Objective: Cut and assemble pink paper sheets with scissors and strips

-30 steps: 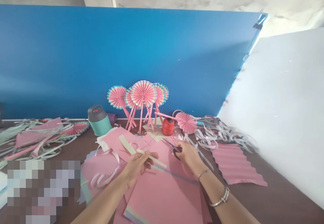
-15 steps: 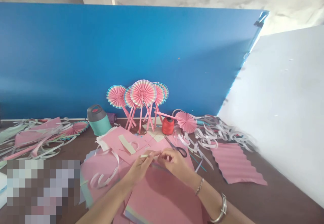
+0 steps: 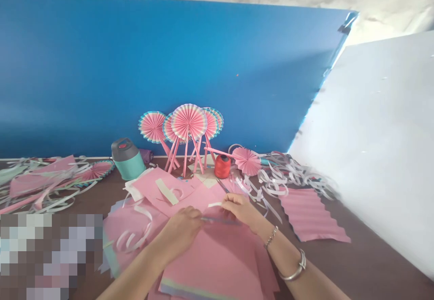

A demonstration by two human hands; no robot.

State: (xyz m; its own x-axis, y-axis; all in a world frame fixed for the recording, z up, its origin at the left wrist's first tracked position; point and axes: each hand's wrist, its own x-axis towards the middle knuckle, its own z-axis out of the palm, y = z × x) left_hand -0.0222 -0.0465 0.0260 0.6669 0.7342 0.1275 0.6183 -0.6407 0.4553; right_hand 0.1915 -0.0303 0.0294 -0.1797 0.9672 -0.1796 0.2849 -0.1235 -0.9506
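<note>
My right hand [image 3: 239, 207] pinches a short white paper strip [image 3: 214, 205], which sticks out to the left above the stacked sheets. My left hand [image 3: 185, 227] is closed at the far left edge of a pink paper sheet [image 3: 217, 259], the top one in a stack. A narrow greyish edge of that sheet shows between the hands. Just beyond my right hand are scissors [image 3: 223, 186], partly covered by the fingers. Behind them stands a red thread spool [image 3: 222, 167].
Finished pink paper fans [image 3: 189, 123] lean against the blue board [image 3: 190, 56]. A teal-and-grey flask [image 3: 129, 161] stands to their left. White strip scraps [image 3: 298, 173] and a pleated pink sheet [image 3: 313, 215] lie on the right; more scraps [image 3: 56, 185] lie left.
My hands have moved apart. The white strip, earlier between both hands, is now only in my right hand. My left hand has come down to the pink sheet's edge.
</note>
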